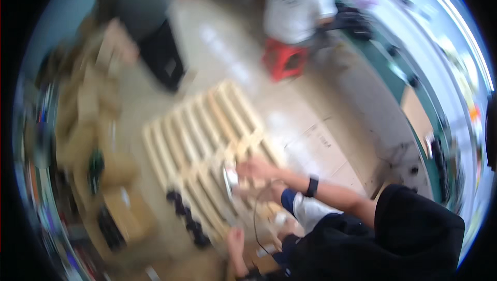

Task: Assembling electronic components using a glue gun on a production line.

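The picture is heavily blurred by motion. My left hand (234,238) comes up from the lower edge and rests by the near end of a pale wooden pallet (196,131) on the floor; whether it grips anything is unclear. My right hand is out of sight. A crouching co-worker in a black top (393,234) reaches over from the right, wearing a black wrist band (311,186). Both of that person's hands (251,177) are on a small white object (228,178) above the pallet. A thin dark cable (256,219) hangs down from it.
A row of several small dark items (187,218) lies along the pallet's left near edge. Brown cardboard boxes (98,126) pile up at the left. A person in white sits on a red stool (282,59) at the back. Another person in grey (137,12) stands far left.
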A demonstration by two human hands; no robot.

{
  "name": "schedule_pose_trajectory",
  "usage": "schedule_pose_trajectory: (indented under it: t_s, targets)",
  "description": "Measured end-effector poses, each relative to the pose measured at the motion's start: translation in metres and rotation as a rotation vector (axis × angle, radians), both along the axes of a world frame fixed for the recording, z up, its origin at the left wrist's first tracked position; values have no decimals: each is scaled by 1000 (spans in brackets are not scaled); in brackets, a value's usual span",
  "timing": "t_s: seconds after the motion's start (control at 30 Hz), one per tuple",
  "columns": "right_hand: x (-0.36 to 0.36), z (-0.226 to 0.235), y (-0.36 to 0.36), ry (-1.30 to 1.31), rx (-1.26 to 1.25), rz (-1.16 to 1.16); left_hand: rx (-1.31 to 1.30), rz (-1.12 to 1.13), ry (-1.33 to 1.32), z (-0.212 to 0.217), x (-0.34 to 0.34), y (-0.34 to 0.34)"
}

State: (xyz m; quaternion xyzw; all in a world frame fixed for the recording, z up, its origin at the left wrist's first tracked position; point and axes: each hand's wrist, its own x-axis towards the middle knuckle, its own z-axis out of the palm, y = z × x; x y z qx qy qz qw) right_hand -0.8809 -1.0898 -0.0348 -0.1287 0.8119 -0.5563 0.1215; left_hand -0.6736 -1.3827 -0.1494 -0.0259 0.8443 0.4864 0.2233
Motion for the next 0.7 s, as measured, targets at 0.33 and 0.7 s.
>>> schedule_pose_trajectory:
  t_s: [0.33, 0.7]
  targets:
    - [227, 110, 338, -137, -286, -809, 67, -345, -220, -14, 1, 147]
    - [556, 42, 823, -510, 884, -1866, -383, -904, -274, -12, -188, 528]
